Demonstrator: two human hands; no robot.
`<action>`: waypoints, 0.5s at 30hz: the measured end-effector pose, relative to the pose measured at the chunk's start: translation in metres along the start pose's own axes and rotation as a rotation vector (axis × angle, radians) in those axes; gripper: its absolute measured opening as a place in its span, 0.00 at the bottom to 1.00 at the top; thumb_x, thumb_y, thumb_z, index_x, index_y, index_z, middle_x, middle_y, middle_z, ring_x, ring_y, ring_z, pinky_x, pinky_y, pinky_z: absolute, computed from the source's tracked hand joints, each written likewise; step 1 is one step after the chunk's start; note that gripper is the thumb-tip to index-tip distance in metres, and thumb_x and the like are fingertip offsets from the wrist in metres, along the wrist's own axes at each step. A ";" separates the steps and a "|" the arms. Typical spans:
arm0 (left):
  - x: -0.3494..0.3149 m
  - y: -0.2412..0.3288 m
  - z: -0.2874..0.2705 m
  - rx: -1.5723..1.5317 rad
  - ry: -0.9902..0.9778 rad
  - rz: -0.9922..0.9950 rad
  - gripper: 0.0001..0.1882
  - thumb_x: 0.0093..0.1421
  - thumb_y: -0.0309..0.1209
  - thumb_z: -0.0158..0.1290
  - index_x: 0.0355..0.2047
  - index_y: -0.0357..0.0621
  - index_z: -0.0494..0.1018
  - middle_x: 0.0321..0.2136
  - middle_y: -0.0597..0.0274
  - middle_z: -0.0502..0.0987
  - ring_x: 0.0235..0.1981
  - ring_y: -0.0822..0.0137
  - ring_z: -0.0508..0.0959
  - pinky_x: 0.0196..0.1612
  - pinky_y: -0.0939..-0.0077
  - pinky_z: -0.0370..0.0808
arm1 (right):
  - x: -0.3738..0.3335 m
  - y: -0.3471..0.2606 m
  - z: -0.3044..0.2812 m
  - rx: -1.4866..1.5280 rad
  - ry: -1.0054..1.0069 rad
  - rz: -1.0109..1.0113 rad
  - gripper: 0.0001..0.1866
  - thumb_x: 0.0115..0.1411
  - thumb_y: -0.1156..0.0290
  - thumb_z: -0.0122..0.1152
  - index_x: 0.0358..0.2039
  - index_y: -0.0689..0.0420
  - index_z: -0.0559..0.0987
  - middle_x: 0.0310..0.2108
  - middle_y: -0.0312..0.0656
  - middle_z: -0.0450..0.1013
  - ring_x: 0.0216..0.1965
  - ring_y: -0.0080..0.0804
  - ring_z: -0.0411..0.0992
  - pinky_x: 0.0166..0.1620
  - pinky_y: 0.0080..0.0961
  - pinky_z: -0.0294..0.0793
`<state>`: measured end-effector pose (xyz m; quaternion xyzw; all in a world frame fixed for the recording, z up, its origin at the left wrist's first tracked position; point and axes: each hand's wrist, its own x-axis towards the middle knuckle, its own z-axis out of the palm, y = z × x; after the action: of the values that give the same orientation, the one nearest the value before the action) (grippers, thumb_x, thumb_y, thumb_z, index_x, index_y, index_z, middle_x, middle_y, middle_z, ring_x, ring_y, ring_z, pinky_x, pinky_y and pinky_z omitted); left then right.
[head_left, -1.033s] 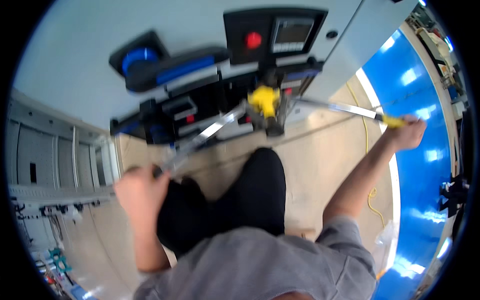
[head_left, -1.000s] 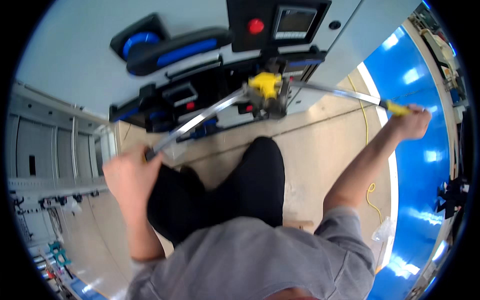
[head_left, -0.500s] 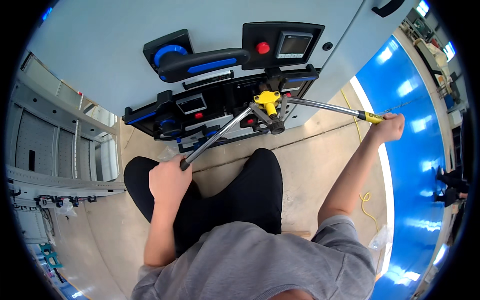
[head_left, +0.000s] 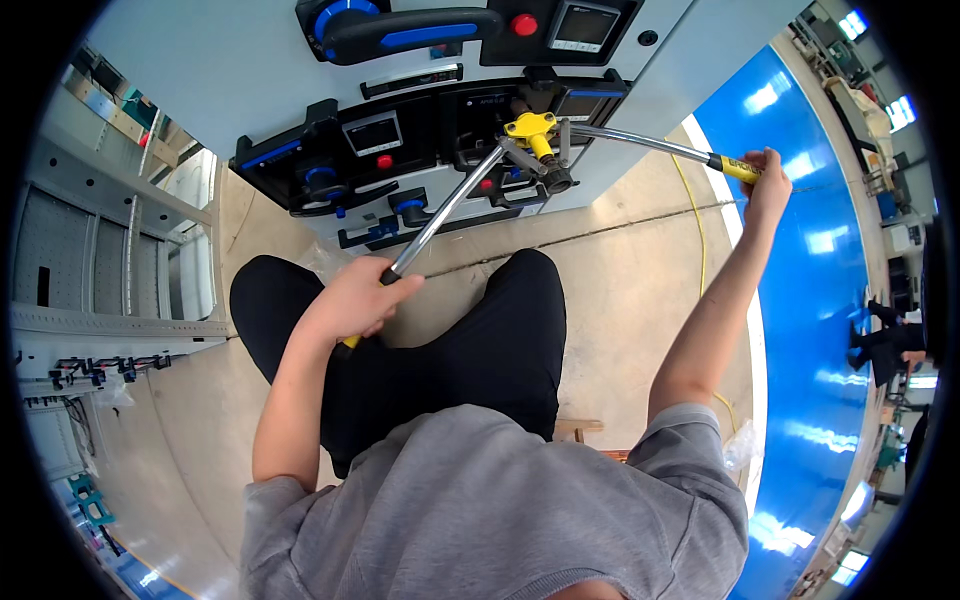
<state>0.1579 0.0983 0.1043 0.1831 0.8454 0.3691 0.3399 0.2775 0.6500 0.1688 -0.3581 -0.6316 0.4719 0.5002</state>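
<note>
A two-armed lever riveter (head_left: 532,126) with a yellow head and long steel arms is held up against the cabinet's black device panel. Its arms are spread wide. My left hand (head_left: 358,298) is closed loosely round the left handle, with the thumb stretched out and the yellow grip end showing below it. Far out on the right, my right hand (head_left: 768,190) wraps the yellow grip of the other handle. The dark round end cap of the riveter's body points back toward me. Where the nose meets the panel is hidden behind the head.
The grey cabinet (head_left: 665,105) carries a black handle with blue inlay (head_left: 415,35) and a red button (head_left: 524,24). An open metal frame (head_left: 130,325) stands at left. A yellow cord (head_left: 697,220) lies on the floor, beside a blue walkway (head_left: 815,330). Another person (head_left: 885,345) is far right.
My left hand has moved up its handle, so the grip end now shows below it. My right hand's fingers have shifted on their grip. The cabinet sits higher in view.
</note>
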 end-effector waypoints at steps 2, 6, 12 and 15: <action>-0.008 0.033 0.003 -0.300 -0.275 -0.181 0.25 0.71 0.44 0.57 0.22 0.41 0.66 0.14 0.67 0.67 0.11 0.74 0.68 0.16 0.73 0.67 | -0.003 -0.012 -0.035 -0.351 -0.170 0.055 0.26 0.69 0.53 0.57 0.24 0.63 0.82 0.17 0.36 0.69 0.17 0.20 0.61 0.22 0.22 0.60; -0.029 0.051 0.051 -0.699 -0.303 -0.203 0.27 0.73 0.45 0.53 0.20 0.44 0.63 0.11 0.67 0.63 0.09 0.71 0.67 0.15 0.73 0.65 | -0.070 -0.048 -0.096 -0.709 -0.422 0.035 0.32 0.71 0.45 0.57 0.21 0.62 0.81 0.12 0.31 0.63 0.15 0.17 0.60 0.21 0.23 0.56; -0.025 0.036 0.073 -0.736 -0.215 -0.195 0.27 0.73 0.51 0.52 0.24 0.44 0.63 0.12 0.67 0.63 0.08 0.72 0.64 0.14 0.74 0.64 | -0.137 -0.048 -0.111 -0.835 -0.781 0.351 0.38 0.73 0.39 0.48 0.22 0.63 0.80 0.10 0.35 0.65 0.12 0.22 0.63 0.20 0.26 0.60; -0.024 0.045 0.069 -0.747 -0.224 -0.204 0.28 0.73 0.53 0.51 0.24 0.44 0.63 0.12 0.67 0.62 0.08 0.72 0.63 0.13 0.74 0.64 | -0.146 -0.046 -0.113 -0.877 -0.866 0.278 0.38 0.71 0.38 0.50 0.22 0.63 0.79 0.10 0.35 0.64 0.13 0.23 0.63 0.22 0.28 0.62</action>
<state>0.2265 0.1488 0.1147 0.0012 0.6246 0.5931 0.5081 0.4238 0.5282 0.1760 -0.3851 -0.8590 0.3318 -0.0604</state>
